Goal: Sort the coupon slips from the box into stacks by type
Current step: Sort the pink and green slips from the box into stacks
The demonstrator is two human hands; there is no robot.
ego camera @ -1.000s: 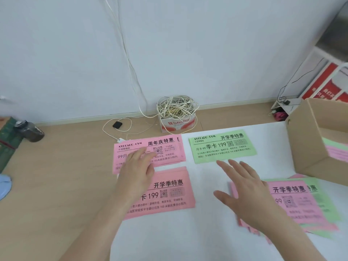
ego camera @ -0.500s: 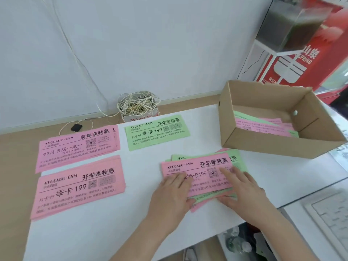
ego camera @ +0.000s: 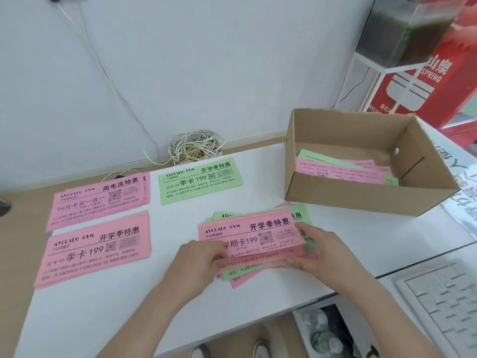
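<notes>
Worktop: white tabletop (ego camera: 103, 319) spans the lower and middle frame, with a pale wall behind it.
Loose pile: mixed pink and green coupon slips, the loose pile (ego camera: 247, 236), lie fanned and uneven at lower centre of the frame. The top slip is pink and printed side up. Green edges show at the upper right and along the bottom of the fan.
Left hand: left hand (ego camera: 198, 262) enters from the bottom centre. Its fingers curl over the left end of the loose pile and grip it there; the thumb is hidden.
Right hand: right hand (ego camera: 320, 251) enters from the lower right. It pinches the right end of the loose pile, one digit on top and the others beneath the upper slips.
Cardboard box: open cardboard box (ego camera: 361, 195) stands right of centre, just beyond the loose pile and apart from both hands.
Box contents: unsorted slips (ego camera: 335, 169), pink and green, lie flat on the box floor.
Green stack: green stack (ego camera: 200, 180) lies at centre, above the loose pile and left of the cardboard box.
Upper pink stack: upper pink stack (ego camera: 98, 200) lies at centre left, beside the green stack.
Lower pink stack: lower pink stack (ego camera: 93, 251) lies directly below the upper one, left of the left hand.
Surroundings: cable coil (ego camera: 195, 147) sits against the wall above the green stack; keyboard (ego camera: 444, 301) occupies the lower right corner.
</notes>
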